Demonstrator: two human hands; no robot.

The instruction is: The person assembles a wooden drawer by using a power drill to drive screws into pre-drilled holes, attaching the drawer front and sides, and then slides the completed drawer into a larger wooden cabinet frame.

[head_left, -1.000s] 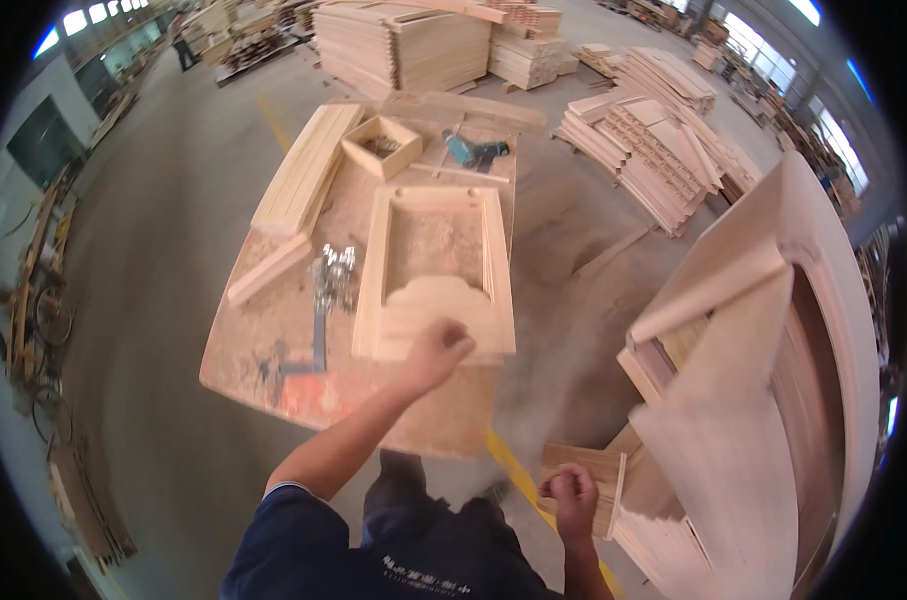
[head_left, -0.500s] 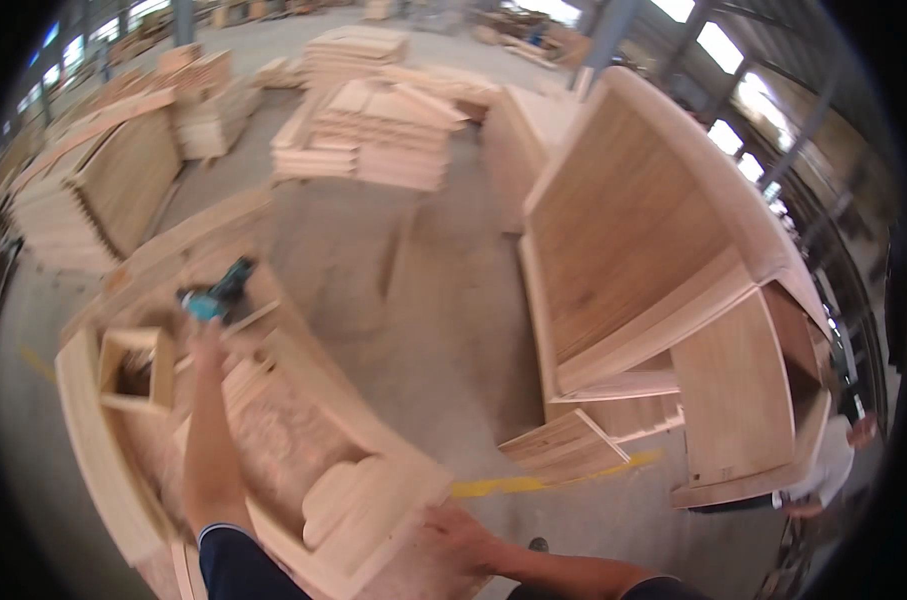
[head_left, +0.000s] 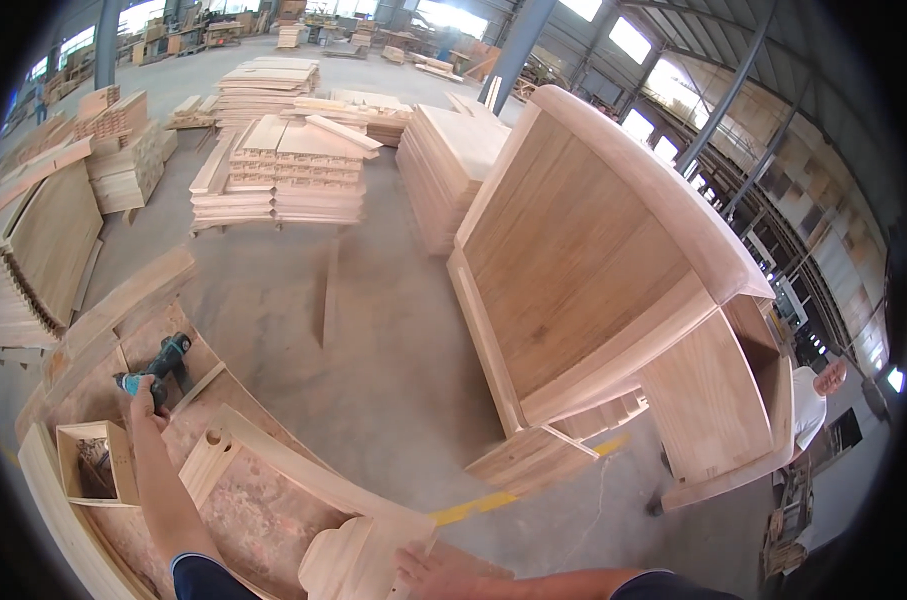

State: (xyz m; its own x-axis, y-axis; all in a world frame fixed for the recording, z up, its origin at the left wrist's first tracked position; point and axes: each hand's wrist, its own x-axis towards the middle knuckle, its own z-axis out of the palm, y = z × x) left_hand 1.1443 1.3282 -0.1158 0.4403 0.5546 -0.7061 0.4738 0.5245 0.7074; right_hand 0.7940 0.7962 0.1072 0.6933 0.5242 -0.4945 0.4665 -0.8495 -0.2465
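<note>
My left hand (head_left: pixel 147 402) reaches far out over a wooden workbench. Its fingers close around the near end of a teal and black cordless drill (head_left: pixel 168 365), which appears to rest on the bench. My right hand (head_left: pixel 425 574) lies with fingers stretched out on a pale wooden board at the bench's near right end, beside a curved-edged wooden piece (head_left: pixel 345 562). A small open wooden box (head_left: pixel 97 462) with small dark items inside stands near my left forearm. Against the bench's worn surface lies a board with a round hole (head_left: pixel 213 438).
A large wooden furniture carcass (head_left: pixel 583 260) stands tilted to the right, with a person in a white shirt (head_left: pixel 805 405) behind it. Stacked boards (head_left: pixel 293 170) and panels (head_left: pixel 43 250) sit farther off. A yellow line (head_left: pixel 473 507) crosses the floor.
My view has swung up and right, so the bench sits lower and farther left. My left hand stays at the drill. My right hand now lies flatter on the wood.
</note>
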